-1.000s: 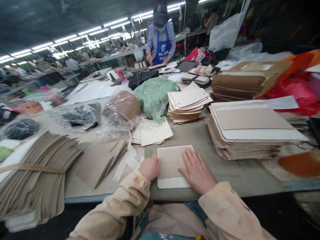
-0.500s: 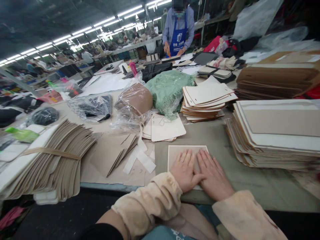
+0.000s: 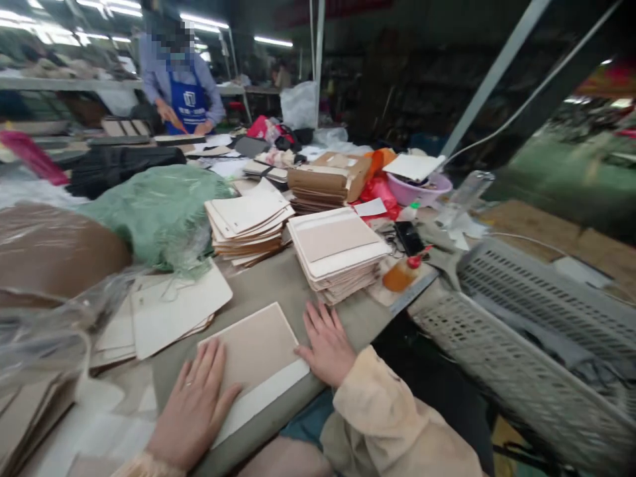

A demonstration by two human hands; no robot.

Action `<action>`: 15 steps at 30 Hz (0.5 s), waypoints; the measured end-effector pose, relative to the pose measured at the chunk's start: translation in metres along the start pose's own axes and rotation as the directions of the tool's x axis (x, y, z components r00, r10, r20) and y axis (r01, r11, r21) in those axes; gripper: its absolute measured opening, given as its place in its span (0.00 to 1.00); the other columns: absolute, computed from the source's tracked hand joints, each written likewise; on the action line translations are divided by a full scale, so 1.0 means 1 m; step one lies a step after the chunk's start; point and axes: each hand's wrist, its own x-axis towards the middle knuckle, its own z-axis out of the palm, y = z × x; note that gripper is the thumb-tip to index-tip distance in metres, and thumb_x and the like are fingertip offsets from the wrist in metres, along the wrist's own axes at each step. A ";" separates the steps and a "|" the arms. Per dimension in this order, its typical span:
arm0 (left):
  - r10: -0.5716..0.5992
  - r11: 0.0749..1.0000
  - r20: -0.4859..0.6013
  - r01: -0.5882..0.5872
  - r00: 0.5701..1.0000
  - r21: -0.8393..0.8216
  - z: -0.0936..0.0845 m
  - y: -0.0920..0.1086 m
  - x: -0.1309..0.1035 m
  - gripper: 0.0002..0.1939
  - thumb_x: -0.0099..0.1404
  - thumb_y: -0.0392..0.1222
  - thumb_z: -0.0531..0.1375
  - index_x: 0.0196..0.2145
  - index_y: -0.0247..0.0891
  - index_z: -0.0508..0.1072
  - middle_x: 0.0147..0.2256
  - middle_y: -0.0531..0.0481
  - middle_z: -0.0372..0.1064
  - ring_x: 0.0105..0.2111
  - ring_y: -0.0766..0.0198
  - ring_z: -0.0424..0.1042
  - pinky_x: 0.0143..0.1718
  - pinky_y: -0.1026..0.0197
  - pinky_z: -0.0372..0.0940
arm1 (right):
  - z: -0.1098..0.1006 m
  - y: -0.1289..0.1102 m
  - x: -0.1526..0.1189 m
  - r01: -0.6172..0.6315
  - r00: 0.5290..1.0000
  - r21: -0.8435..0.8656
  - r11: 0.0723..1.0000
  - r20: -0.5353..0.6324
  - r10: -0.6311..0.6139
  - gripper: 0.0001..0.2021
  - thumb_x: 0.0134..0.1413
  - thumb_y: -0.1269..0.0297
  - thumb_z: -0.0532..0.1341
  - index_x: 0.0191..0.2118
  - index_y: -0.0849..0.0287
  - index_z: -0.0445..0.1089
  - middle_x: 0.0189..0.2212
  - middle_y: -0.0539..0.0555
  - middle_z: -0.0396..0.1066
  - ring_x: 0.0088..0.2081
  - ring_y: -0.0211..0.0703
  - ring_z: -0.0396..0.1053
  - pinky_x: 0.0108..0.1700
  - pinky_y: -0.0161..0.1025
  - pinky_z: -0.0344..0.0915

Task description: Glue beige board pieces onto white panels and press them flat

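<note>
A flat rectangular panel (image 3: 261, 341), beige with a pale border and a white strip along its near edge, lies on the grey-green table covering. My left hand (image 3: 199, 397) rests spread on the panel's left part, a ring on one finger. At the panel's right edge is my right hand (image 3: 325, 341), fingers apart, its thumb touching the edge and the other fingers over the table covering. Just beyond the right hand stands a stack of similar white and beige panels (image 3: 338, 248).
White punched panels (image 3: 251, 215) are stacked behind, with loose white pieces (image 3: 181, 308) to the left. A green bundle in plastic (image 3: 159, 209) lies further back. On the right are a glue-coloured puddle or container (image 3: 397, 277) and a grey plastic basket (image 3: 517, 358). A co-worker (image 3: 183, 86) stands across the table.
My view has turned to the right. The hands, side by side on the panel before, have moved apart: left to its left part, right to its right edge.
</note>
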 end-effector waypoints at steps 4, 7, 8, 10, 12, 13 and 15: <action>0.039 0.999 -0.064 -0.037 0.997 0.034 0.004 -0.002 -0.003 0.40 0.65 0.55 0.46 0.66 0.30 0.36 0.64 0.36 0.44 0.64 0.45 0.47 0.55 0.41 0.56 | -0.024 0.060 -0.042 -0.238 0.905 0.060 0.970 -0.350 0.243 0.32 0.60 0.59 0.51 0.65 0.69 0.44 0.64 0.66 0.45 0.66 0.52 0.39 0.63 0.52 0.46; 0.008 0.999 -0.039 -0.006 0.999 0.041 0.004 -0.002 -0.005 0.40 0.64 0.55 0.47 0.66 0.32 0.37 0.64 0.38 0.45 0.63 0.47 0.48 0.56 0.42 0.55 | -0.037 0.114 -0.056 -0.518 0.589 0.326 0.790 -0.534 0.607 0.38 0.56 0.50 0.54 0.64 0.70 0.44 0.61 0.69 0.51 0.63 0.55 0.47 0.61 0.51 0.50; -0.008 0.999 -0.020 0.008 1.000 0.040 0.004 -0.002 -0.005 0.40 0.64 0.55 0.47 0.66 0.33 0.39 0.64 0.38 0.46 0.63 0.48 0.49 0.57 0.43 0.55 | -0.041 0.131 -0.055 -0.556 0.529 0.373 0.743 -0.530 0.663 0.40 0.55 0.48 0.54 0.64 0.73 0.43 0.60 0.72 0.52 0.62 0.58 0.49 0.60 0.52 0.51; -0.040 0.999 0.017 0.039 0.999 0.038 0.003 -0.002 -0.005 0.38 0.64 0.55 0.48 0.66 0.34 0.42 0.64 0.39 0.46 0.63 0.48 0.49 0.58 0.43 0.53 | -0.046 0.157 -0.046 -0.583 0.494 0.427 0.691 -0.488 0.719 0.44 0.52 0.46 0.56 0.63 0.77 0.42 0.57 0.74 0.55 0.60 0.60 0.54 0.57 0.52 0.56; -0.067 0.997 0.047 0.066 0.997 0.033 0.000 0.000 -0.004 0.37 0.64 0.54 0.48 0.65 0.34 0.44 0.64 0.39 0.46 0.63 0.49 0.48 0.59 0.43 0.52 | -0.049 0.170 -0.034 -0.588 0.507 0.459 0.667 -0.433 0.745 0.47 0.50 0.44 0.57 0.63 0.78 0.41 0.56 0.75 0.57 0.57 0.61 0.58 0.54 0.50 0.60; -0.080 0.997 0.062 0.079 0.995 0.027 -0.003 0.002 -0.004 0.36 0.65 0.54 0.48 0.65 0.35 0.45 0.64 0.38 0.46 0.64 0.49 0.47 0.59 0.43 0.51 | -0.050 0.173 -0.030 -0.589 0.517 0.473 0.656 -0.403 0.755 0.48 0.49 0.44 0.58 0.63 0.78 0.41 0.55 0.75 0.58 0.56 0.61 0.60 0.52 0.50 0.61; -0.101 0.995 0.106 0.102 0.989 0.000 -0.012 0.006 -0.004 0.35 0.65 0.53 0.49 0.65 0.35 0.46 0.64 0.38 0.45 0.64 0.49 0.46 0.60 0.42 0.50 | -0.051 0.172 -0.025 -0.597 0.536 0.488 0.637 -0.347 0.769 0.47 0.49 0.42 0.57 0.63 0.76 0.42 0.51 0.76 0.62 0.52 0.65 0.64 0.48 0.51 0.63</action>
